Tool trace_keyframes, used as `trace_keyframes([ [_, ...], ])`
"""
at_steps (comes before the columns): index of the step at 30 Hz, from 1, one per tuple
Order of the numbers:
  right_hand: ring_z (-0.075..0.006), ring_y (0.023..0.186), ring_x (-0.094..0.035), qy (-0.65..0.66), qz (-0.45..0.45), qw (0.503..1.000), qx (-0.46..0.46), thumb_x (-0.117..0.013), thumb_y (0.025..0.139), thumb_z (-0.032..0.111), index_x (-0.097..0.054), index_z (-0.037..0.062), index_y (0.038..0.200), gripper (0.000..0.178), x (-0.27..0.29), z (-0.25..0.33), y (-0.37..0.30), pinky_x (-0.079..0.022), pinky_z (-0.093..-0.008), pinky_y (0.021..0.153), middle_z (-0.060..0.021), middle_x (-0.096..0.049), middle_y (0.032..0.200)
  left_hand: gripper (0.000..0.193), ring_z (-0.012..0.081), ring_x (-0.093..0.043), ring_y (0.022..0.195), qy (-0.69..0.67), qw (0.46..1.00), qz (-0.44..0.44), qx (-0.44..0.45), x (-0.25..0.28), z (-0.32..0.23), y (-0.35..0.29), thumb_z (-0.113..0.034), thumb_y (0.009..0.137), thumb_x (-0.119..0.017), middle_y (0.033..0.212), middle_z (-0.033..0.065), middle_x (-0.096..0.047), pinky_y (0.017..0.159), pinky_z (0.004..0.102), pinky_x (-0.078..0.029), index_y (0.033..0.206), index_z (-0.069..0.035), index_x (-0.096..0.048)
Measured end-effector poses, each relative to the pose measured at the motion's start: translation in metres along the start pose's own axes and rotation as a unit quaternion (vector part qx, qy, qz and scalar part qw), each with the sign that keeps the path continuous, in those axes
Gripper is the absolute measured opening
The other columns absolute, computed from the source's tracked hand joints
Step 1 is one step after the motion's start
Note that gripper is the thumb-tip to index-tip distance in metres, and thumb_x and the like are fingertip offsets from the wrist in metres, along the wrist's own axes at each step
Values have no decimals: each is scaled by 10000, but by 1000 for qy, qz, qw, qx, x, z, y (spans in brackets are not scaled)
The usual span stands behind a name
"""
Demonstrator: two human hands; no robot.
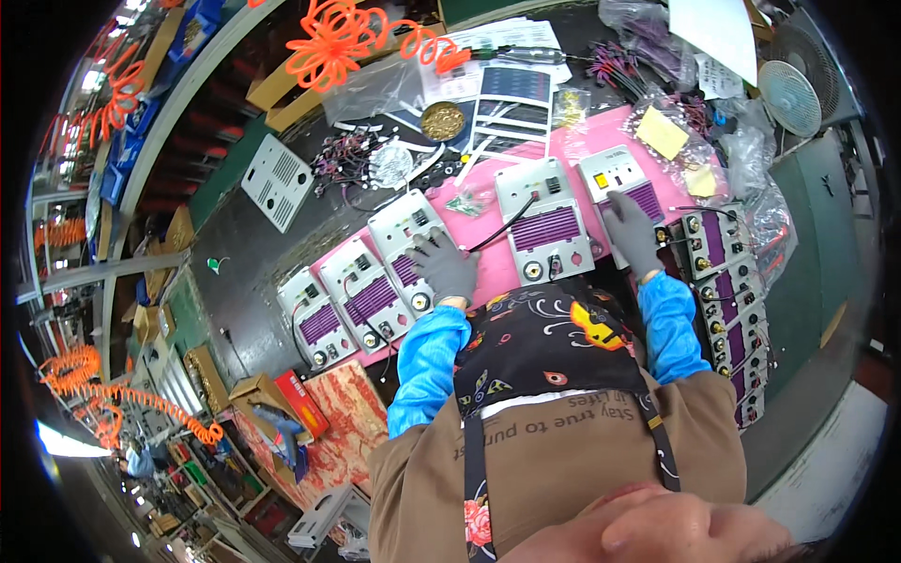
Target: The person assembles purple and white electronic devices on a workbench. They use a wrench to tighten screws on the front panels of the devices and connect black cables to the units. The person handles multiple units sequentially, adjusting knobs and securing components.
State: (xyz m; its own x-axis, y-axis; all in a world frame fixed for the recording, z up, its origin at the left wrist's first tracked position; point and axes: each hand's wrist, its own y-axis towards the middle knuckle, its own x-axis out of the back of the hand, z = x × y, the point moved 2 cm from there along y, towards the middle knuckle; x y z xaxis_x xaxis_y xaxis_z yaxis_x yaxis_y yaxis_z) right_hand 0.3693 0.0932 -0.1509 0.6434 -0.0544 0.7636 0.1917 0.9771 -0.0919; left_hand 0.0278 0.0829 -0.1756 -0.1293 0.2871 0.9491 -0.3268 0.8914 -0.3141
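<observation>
My left hand [445,266], in a grey glove, lies with spread fingers on the edge of a light-grey device housing [398,218] with a purple ribbed panel. My right hand [633,234], gloved the same way, reaches over a similar grey housing [610,167] with a yellow switch, its fingers stretched along the face. Part of that housing is hidden under the hand. Between my hands stands another grey housing [528,183] with purple ribs and a black cable [507,225] running off it to the left. Two more such housings [355,272] [302,298] stand left of my left hand.
A pink mat [488,258] lies under the housings. Finished-looking purple-and-grey units [723,281] line the right. Behind are wire bundles [352,161], a bowl of small brass-coloured parts [443,121], papers [511,84], a power screwdriver [526,54] on an orange coiled hose and a fan [790,98].
</observation>
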Motion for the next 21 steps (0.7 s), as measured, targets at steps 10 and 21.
trace_keyframes([
  [10, -357, 1003, -663, -110, 15, 993, 48, -573, 894, 243, -634, 169, 1257, 375, 25, -38, 192, -518, -443, 891, -165, -686, 1074, 778, 554, -412, 1272, -12, 999, -42, -10, -12, -7, 16, -169, 760, -707, 1471, 291, -371, 1060, 539, -414, 1453, -21, -386],
  [21, -373, 963, -661, -297, -18, 954, 41, -446, 940, 149, -508, 310, 1394, 486, -34, -35, 309, -551, -497, 791, -203, -599, 1125, 571, 489, -370, 1335, -109, 993, -44, -26, 3, -2, 6, -204, 682, -835, 1413, 211, -423, 1029, 509, -469, 1145, -3, -567],
])
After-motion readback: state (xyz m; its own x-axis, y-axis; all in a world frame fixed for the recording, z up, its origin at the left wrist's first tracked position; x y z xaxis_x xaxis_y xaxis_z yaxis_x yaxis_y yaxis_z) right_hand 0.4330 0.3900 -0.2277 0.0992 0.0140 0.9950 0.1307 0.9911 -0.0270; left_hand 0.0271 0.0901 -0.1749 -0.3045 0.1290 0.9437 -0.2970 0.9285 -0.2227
